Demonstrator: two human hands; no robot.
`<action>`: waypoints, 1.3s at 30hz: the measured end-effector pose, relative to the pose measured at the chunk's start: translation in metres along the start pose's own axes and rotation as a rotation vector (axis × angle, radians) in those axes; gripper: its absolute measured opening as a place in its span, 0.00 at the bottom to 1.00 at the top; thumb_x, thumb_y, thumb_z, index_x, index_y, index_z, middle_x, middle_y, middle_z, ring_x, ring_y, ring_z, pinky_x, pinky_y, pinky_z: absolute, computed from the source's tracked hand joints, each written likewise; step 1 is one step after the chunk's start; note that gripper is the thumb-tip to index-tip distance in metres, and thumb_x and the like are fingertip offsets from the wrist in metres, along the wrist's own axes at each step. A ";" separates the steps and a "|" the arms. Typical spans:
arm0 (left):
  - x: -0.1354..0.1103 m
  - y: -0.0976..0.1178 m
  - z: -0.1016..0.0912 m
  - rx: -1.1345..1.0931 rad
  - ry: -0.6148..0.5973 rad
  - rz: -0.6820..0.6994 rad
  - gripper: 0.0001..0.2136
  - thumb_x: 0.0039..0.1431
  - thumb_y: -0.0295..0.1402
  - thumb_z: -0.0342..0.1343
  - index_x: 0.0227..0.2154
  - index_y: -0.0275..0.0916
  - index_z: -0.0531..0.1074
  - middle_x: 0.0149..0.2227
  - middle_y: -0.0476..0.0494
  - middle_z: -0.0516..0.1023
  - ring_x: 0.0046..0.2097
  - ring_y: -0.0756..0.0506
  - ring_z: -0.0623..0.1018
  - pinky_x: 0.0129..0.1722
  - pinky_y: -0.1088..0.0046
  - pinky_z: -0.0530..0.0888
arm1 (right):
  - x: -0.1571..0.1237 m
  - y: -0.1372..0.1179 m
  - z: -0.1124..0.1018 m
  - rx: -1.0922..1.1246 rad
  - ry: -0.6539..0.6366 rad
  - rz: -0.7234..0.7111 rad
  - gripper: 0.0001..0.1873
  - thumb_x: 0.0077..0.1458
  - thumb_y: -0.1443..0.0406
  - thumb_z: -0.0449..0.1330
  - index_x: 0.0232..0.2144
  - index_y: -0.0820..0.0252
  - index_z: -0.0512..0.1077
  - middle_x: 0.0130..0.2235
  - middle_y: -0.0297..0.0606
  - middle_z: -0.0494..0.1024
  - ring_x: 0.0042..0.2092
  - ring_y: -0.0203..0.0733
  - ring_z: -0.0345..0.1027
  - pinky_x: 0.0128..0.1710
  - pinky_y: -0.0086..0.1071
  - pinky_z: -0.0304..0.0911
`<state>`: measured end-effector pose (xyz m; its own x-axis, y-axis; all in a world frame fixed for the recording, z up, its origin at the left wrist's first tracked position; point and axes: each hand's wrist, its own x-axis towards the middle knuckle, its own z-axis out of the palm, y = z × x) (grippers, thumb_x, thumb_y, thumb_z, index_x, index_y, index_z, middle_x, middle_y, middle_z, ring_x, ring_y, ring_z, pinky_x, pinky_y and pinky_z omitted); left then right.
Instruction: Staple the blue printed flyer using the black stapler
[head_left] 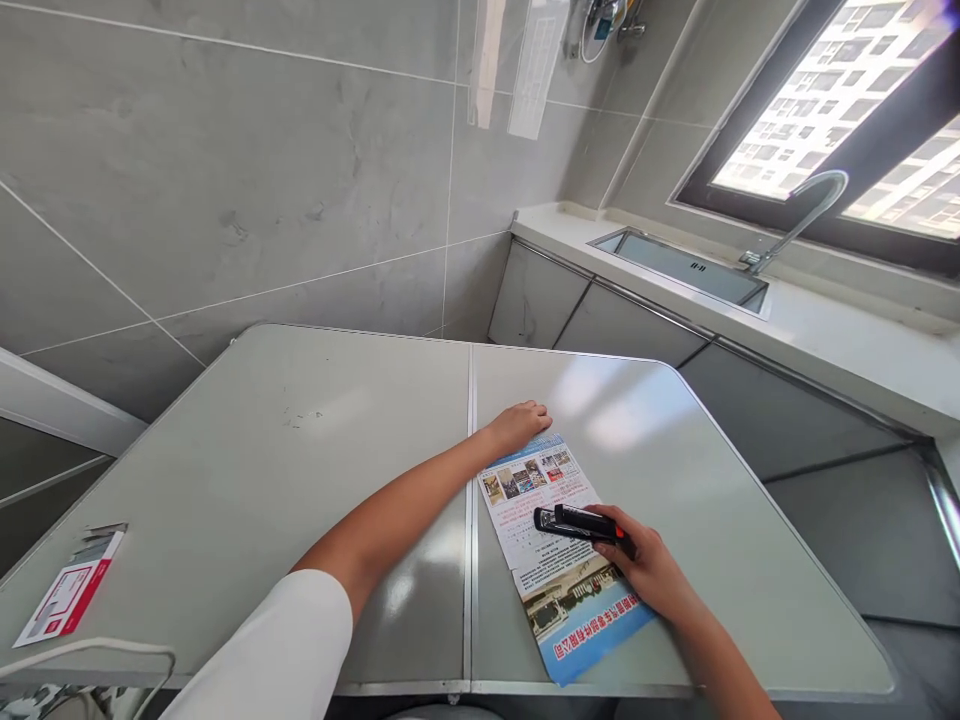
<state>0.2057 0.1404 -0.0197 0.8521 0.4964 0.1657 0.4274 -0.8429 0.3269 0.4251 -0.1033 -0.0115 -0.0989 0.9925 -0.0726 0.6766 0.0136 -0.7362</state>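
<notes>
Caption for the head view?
Left hand pins the top of a leaflet to the table; right hand holds a black stapler over it.

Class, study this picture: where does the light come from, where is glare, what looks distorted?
Head view: daylight comes from the overexposed window at upper right; soft glare patches lie on the table beyond the left hand; the wide lens bows table edges and wall lines; the right hand and its black tool look sharp.

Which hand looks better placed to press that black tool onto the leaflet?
Right, probably: the right hand grips the black tool over the leaflet, while the left hand rests at its far edge, away from the tool.
</notes>
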 end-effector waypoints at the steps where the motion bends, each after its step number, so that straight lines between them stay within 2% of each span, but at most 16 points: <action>1: -0.006 -0.002 -0.005 0.000 0.016 -0.032 0.12 0.71 0.25 0.50 0.40 0.40 0.79 0.44 0.39 0.79 0.48 0.43 0.75 0.48 0.67 0.72 | 0.002 0.000 -0.001 0.001 -0.015 -0.008 0.21 0.64 0.56 0.61 0.57 0.52 0.75 0.52 0.41 0.84 0.48 0.52 0.79 0.49 0.41 0.73; 4: -0.038 -0.016 -0.024 0.006 0.097 -0.174 0.11 0.71 0.24 0.50 0.41 0.40 0.78 0.44 0.40 0.77 0.48 0.42 0.75 0.50 0.67 0.71 | 0.009 -0.003 -0.005 0.009 -0.071 -0.035 0.20 0.65 0.57 0.60 0.57 0.52 0.75 0.51 0.41 0.84 0.49 0.51 0.79 0.51 0.42 0.72; 8: -0.111 -0.046 -0.051 0.059 0.215 -0.479 0.10 0.70 0.25 0.51 0.42 0.40 0.77 0.43 0.38 0.76 0.48 0.39 0.74 0.52 0.61 0.70 | 0.025 -0.009 -0.004 0.029 -0.152 -0.073 0.19 0.65 0.59 0.59 0.56 0.51 0.75 0.50 0.39 0.84 0.47 0.49 0.78 0.48 0.39 0.72; 11: -0.164 -0.065 -0.065 0.103 0.261 -0.679 0.10 0.70 0.26 0.52 0.40 0.39 0.78 0.41 0.38 0.76 0.47 0.38 0.75 0.50 0.58 0.70 | 0.039 -0.017 0.008 0.026 -0.166 -0.099 0.19 0.64 0.59 0.59 0.56 0.50 0.75 0.48 0.37 0.84 0.43 0.47 0.78 0.44 0.38 0.72; 14: -0.198 -0.074 -0.074 0.116 0.278 -0.765 0.10 0.70 0.28 0.53 0.41 0.41 0.80 0.43 0.40 0.78 0.47 0.40 0.75 0.51 0.60 0.70 | 0.049 -0.032 0.029 0.020 -0.125 -0.123 0.19 0.63 0.60 0.60 0.55 0.51 0.75 0.46 0.37 0.85 0.38 0.46 0.77 0.41 0.38 0.72; 18: -0.212 -0.064 -0.079 0.190 0.401 -0.867 0.13 0.71 0.29 0.51 0.45 0.42 0.82 0.56 0.36 0.75 0.57 0.36 0.72 0.55 0.56 0.70 | 0.054 -0.055 0.060 0.035 -0.055 -0.161 0.19 0.62 0.60 0.60 0.54 0.52 0.74 0.45 0.37 0.84 0.30 0.42 0.72 0.34 0.36 0.70; 20: -0.212 -0.050 -0.076 0.188 0.436 -0.840 0.14 0.73 0.30 0.49 0.48 0.42 0.81 0.58 0.36 0.74 0.59 0.36 0.70 0.56 0.55 0.69 | 0.053 -0.065 0.075 0.033 -0.030 -0.186 0.19 0.63 0.60 0.60 0.55 0.53 0.74 0.45 0.38 0.84 0.30 0.42 0.73 0.33 0.35 0.70; 23: -0.214 -0.023 -0.065 0.035 0.328 -0.692 0.14 0.74 0.34 0.51 0.54 0.43 0.78 0.54 0.39 0.78 0.56 0.40 0.73 0.56 0.60 0.71 | 0.048 -0.081 0.098 0.047 -0.005 -0.214 0.19 0.63 0.61 0.60 0.56 0.53 0.73 0.45 0.40 0.84 0.35 0.46 0.77 0.35 0.37 0.73; 26: -0.223 -0.007 -0.054 0.008 0.206 -0.669 0.13 0.71 0.32 0.55 0.55 0.45 0.77 0.53 0.41 0.78 0.55 0.40 0.74 0.55 0.60 0.71 | 0.042 -0.101 0.123 0.081 -0.003 -0.241 0.20 0.63 0.64 0.60 0.56 0.52 0.73 0.48 0.41 0.83 0.43 0.49 0.79 0.42 0.40 0.75; 29: -0.238 -0.009 -0.052 0.061 0.187 -0.704 0.14 0.69 0.26 0.55 0.53 0.47 0.77 0.53 0.42 0.77 0.55 0.40 0.74 0.55 0.60 0.70 | 0.036 -0.125 0.150 0.105 0.009 -0.285 0.21 0.61 0.67 0.60 0.56 0.51 0.72 0.51 0.41 0.82 0.50 0.51 0.78 0.50 0.43 0.75; 31: -0.249 -0.017 -0.056 0.088 0.212 -0.728 0.14 0.69 0.27 0.56 0.52 0.48 0.78 0.53 0.42 0.77 0.55 0.40 0.73 0.55 0.59 0.70 | 0.035 -0.141 0.168 0.118 0.000 -0.303 0.22 0.61 0.68 0.60 0.56 0.50 0.71 0.51 0.41 0.81 0.52 0.51 0.77 0.52 0.44 0.74; 35: -0.270 -0.034 -0.065 0.105 0.235 -0.770 0.14 0.68 0.27 0.58 0.52 0.50 0.80 0.53 0.42 0.77 0.56 0.39 0.73 0.54 0.58 0.69 | 0.037 -0.170 0.195 0.135 -0.040 -0.313 0.24 0.59 0.71 0.60 0.56 0.48 0.70 0.50 0.41 0.80 0.52 0.53 0.74 0.50 0.45 0.73; 39: -0.279 -0.039 -0.068 0.085 0.234 -0.779 0.15 0.69 0.28 0.56 0.53 0.51 0.79 0.54 0.42 0.76 0.57 0.39 0.73 0.55 0.58 0.69 | 0.043 -0.188 0.212 0.094 -0.066 -0.334 0.20 0.57 0.73 0.61 0.50 0.50 0.69 0.47 0.40 0.79 0.51 0.54 0.70 0.48 0.45 0.71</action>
<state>-0.0693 0.0490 -0.0160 0.2202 0.9689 0.1126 0.9005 -0.2462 0.3585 0.1385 -0.0887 -0.0185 -0.3526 0.9249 0.1420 0.5288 0.3222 -0.7852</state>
